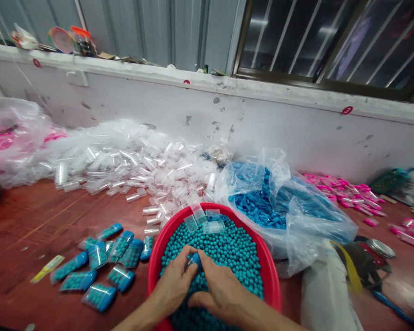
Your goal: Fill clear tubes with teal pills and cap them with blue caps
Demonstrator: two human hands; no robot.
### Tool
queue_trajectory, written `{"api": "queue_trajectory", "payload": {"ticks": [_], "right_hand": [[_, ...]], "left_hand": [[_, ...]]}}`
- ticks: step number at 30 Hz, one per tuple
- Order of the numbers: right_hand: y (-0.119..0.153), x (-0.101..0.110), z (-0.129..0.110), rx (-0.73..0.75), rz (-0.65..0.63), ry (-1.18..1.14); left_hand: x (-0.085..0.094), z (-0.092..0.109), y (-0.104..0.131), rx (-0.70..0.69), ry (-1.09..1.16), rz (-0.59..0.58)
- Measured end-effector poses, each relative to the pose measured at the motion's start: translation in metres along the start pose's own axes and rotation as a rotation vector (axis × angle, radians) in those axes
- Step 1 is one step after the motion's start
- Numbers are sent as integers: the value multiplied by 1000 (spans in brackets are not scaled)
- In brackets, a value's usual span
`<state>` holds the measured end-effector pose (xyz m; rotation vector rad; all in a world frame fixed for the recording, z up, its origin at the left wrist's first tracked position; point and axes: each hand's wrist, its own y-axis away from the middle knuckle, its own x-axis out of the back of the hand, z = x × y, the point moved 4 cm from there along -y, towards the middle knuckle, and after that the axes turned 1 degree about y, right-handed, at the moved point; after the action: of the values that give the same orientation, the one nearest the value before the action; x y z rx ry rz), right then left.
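Observation:
Above a red basin [275,294] filled with small teal beads [241,257], my two hands come together. My left hand [174,278] is closed around a small container, of which mainly the blue cap [195,261] shows; its body is hidden by the fingers. Against the right side of this cap rest the fingertips of my right hand [221,287], its fingers stretched out and its thumb apart, over the beads. A few clear empty containers [214,227] lie on the beads at the basin's far side. Left of the basin lie several bead-filled, blue-capped containers [98,255].
Clear empty containers [124,161] are heaped along the wall. A plastic bag of blue caps [262,202] stands behind the basin, right. Pink pieces [348,193] lie further right, near a white bag [327,289] and a metal-lidded item [381,248]. A yellow cutter [47,268] lies left.

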<state>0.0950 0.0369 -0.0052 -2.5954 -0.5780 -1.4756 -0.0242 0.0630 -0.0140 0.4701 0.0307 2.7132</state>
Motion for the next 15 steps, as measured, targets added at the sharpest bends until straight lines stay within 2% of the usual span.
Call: {"api": "queue_trajectory", "payload": {"ticks": [2,4,6,8,9,11,15], "right_hand": [[-8,15,11,18,44,105],[-20,31,30,-32,157,261],[-34,40,50,-80,230,455],[-47,40,66,-85,246,600],[-52,39,70,-77,247,642],[-57,35,72,-57,249,679],[-50,27,55,8,255,717]], "left_hand": [[33,-5,3,10,-142,31],[75,-11,8,19,-335,113],[113,-18,14,111,-626,240],[135,-17,18,193,-918,384],[136,-13,18,197,-1029,431],[118,-3,12,107,-1152,432],[39,12,-9,-170,-1154,243]]}}
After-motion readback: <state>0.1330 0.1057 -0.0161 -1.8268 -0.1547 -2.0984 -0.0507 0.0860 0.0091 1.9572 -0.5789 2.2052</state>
